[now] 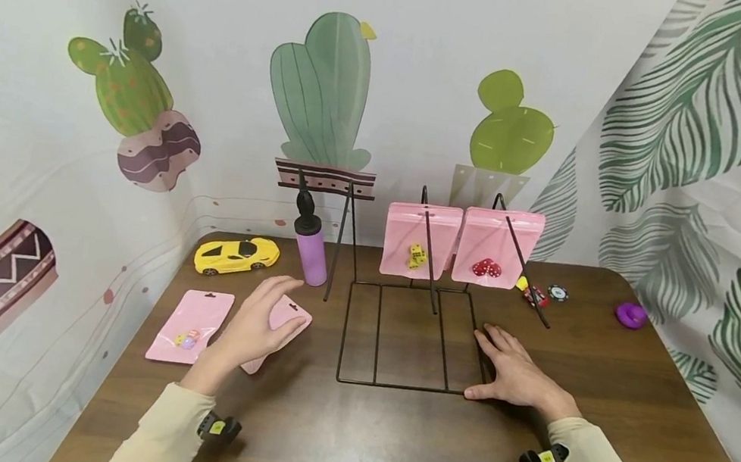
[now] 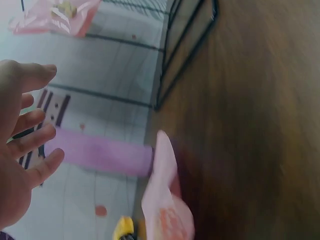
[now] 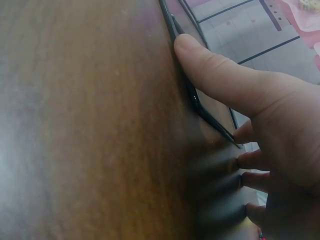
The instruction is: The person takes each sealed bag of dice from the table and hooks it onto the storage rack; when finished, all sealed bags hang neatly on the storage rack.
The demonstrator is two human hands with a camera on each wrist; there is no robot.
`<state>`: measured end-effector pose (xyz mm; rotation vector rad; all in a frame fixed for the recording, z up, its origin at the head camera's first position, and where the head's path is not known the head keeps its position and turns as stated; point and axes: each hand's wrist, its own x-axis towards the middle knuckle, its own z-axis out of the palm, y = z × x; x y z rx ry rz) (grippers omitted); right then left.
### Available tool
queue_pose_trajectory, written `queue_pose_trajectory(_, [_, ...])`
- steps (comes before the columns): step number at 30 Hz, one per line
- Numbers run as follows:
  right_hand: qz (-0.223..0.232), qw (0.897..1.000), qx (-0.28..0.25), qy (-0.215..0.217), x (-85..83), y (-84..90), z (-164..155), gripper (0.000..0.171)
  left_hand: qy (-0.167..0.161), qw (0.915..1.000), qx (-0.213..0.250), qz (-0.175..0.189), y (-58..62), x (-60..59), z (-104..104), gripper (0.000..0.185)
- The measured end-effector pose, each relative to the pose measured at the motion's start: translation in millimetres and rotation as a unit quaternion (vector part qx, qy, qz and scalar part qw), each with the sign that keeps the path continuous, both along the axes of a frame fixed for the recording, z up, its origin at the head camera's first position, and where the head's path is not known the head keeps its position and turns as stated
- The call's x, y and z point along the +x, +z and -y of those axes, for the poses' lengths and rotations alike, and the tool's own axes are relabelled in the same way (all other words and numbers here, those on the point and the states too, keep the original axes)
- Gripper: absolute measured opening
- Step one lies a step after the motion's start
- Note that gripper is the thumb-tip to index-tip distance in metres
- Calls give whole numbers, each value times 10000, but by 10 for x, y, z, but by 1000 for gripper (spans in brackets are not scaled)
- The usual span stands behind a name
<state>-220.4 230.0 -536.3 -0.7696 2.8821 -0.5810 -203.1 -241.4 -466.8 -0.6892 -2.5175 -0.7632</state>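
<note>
Black wire display rack: two pink plastic pouches hang, holding dice. Right hand, grip flat, presses its base. Left hand, grip wide, hovers over pink pouch left; wrist view shows clearance.

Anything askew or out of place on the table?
Nothing damaged or spilled. Two pink pouches lie flat on the table at different angles; one sits under the left hand. The right hand rests on the wire rack.
</note>
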Motion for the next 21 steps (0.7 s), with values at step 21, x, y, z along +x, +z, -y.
queue_pose_trajectory(21, [3,10000,-87,-6,9,-2,-5,113,1007,9775,-972,1579,-450,-14,552,86])
